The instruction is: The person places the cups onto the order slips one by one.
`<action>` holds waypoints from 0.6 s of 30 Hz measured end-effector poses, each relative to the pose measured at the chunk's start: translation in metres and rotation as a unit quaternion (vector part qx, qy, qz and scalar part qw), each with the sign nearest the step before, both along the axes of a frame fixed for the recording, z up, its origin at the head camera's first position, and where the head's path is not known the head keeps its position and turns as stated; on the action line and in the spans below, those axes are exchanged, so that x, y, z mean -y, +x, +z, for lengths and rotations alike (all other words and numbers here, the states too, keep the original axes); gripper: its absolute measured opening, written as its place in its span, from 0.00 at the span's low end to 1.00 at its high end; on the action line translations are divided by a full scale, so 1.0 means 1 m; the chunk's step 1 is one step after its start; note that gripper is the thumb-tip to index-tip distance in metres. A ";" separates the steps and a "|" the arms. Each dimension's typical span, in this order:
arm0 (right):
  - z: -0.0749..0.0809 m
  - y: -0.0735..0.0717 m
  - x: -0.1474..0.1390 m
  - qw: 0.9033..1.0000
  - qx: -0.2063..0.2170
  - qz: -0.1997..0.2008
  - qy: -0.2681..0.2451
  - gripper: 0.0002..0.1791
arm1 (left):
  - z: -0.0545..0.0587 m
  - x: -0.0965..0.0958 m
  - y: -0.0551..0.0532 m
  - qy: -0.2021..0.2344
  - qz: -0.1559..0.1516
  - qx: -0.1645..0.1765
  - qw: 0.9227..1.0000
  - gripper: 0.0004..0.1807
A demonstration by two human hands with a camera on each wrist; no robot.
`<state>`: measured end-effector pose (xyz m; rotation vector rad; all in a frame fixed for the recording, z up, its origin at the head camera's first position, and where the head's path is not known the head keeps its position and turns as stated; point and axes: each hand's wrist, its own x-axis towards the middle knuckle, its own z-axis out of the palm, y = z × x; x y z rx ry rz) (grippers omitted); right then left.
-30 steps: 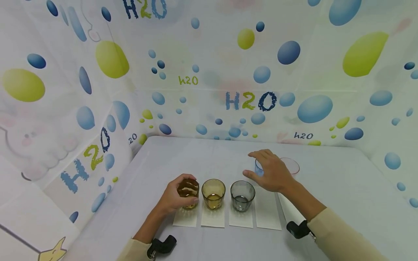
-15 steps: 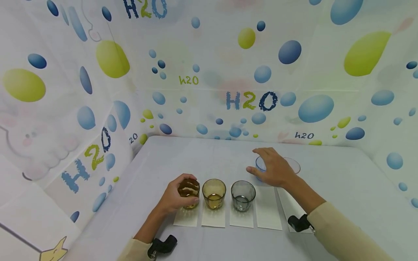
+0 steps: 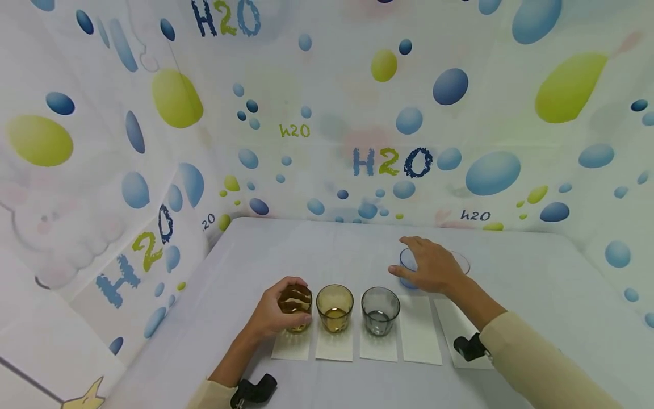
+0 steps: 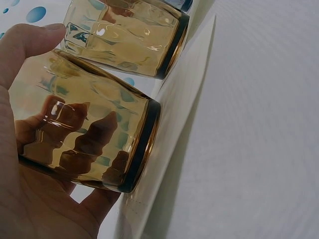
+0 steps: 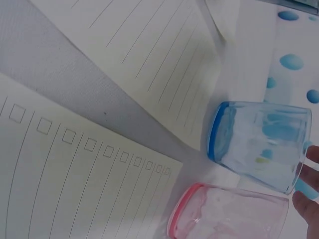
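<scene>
My left hand (image 3: 268,315) holds a brown-amber glass (image 3: 296,301) at the left end of a row, thumb on the near side and fingers curled round the far side, seen through its wall in the left wrist view. The glass stands on a paper slip (image 3: 292,347). Beside it are a yellow glass (image 3: 334,298) and a grey glass (image 3: 380,307), each on a slip. My right hand (image 3: 431,270) is spread at a blue glass (image 5: 259,137), thumb and fingers apart near its rim; contact is unclear. A pink glass (image 5: 234,214) stands just right of it, partly hidden by the hand.
Two more paper slips, one beside the grey glass (image 3: 420,335) and a lined one with small boxes (image 5: 94,169), lie at the right. The white table (image 3: 317,244) meets a patterned backdrop (image 3: 327,113) at the back and left.
My right hand has shifted slightly right, lining up over the blue glass. The left hand keeps its hold on the brown-amber glass. The head view has tilted up a little.
</scene>
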<state>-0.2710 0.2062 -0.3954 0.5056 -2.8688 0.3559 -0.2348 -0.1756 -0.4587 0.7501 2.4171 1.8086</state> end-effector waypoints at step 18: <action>-0.009 -0.011 -0.012 0.998 0.052 -0.024 0.027 0.49 | -0.001 0.000 0.003 -0.009 0.013 -0.002 1.000 0.35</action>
